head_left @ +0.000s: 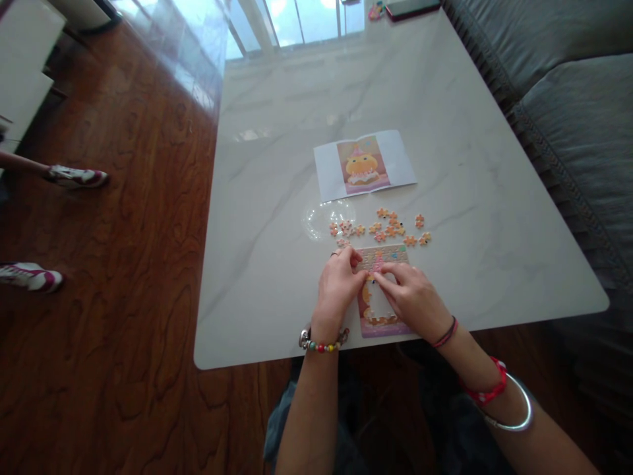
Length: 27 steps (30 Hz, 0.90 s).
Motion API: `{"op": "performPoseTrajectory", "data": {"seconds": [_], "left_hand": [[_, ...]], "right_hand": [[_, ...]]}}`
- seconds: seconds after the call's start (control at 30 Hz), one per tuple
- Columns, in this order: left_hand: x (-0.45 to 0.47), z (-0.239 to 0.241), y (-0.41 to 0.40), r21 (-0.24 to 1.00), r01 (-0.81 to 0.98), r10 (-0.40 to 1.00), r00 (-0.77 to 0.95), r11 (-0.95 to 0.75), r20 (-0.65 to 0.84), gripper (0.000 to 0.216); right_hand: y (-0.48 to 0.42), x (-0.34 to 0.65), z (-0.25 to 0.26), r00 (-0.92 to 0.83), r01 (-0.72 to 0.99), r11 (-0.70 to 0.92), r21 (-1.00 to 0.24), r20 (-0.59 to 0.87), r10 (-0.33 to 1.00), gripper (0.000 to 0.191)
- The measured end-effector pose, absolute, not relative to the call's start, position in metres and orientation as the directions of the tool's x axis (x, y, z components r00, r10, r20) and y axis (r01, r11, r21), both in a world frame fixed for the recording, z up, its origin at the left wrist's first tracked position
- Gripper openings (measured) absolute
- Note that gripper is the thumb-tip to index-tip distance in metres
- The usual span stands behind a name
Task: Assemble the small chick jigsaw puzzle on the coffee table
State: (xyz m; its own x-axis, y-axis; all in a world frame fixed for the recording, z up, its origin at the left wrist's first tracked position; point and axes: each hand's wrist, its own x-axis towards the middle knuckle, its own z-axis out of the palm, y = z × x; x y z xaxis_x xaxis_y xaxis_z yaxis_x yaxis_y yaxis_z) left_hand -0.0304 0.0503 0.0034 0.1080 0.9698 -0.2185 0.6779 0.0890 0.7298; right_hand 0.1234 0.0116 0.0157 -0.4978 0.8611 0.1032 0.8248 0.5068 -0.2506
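Observation:
A partly assembled jigsaw puzzle (368, 324) lies near the table's front edge, with filled borders and a bare white area in its middle. My left hand (340, 282) rests at its left side, fingers curled, thumb and fingertip closed near the upper middle. From the right, my right hand (418, 297) reaches over the puzzle in a pinch at the same spot. The fingertips of both hands meet at a small yellow puzzle piece (373, 281) with a dark mark, mostly covered by the fingers. Loose orange and yellow puzzle pieces (391, 231) are scattered just beyond the puzzle.
A creased sheet (329, 165) with a printed picture of a yellow character lies behind the loose pieces. At the far end of the marble-patterned table (277, 264) is a dark flat object (411, 8). A grey sofa (583, 99) stands right. Another person's shoes (79, 176) show left.

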Motion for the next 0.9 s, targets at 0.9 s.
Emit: {"op": "performPoseTrajectory", "data": {"seconds": [0.9], "left_hand": [[-0.035,0.013,0.048,0.75,0.655,0.926,0.22,0.094,-0.308,0.032]], "right_hand": [[0.037,0.155,-0.009,-0.352,0.774,0.38,-0.506,0.155,0.923,0.035]]}}
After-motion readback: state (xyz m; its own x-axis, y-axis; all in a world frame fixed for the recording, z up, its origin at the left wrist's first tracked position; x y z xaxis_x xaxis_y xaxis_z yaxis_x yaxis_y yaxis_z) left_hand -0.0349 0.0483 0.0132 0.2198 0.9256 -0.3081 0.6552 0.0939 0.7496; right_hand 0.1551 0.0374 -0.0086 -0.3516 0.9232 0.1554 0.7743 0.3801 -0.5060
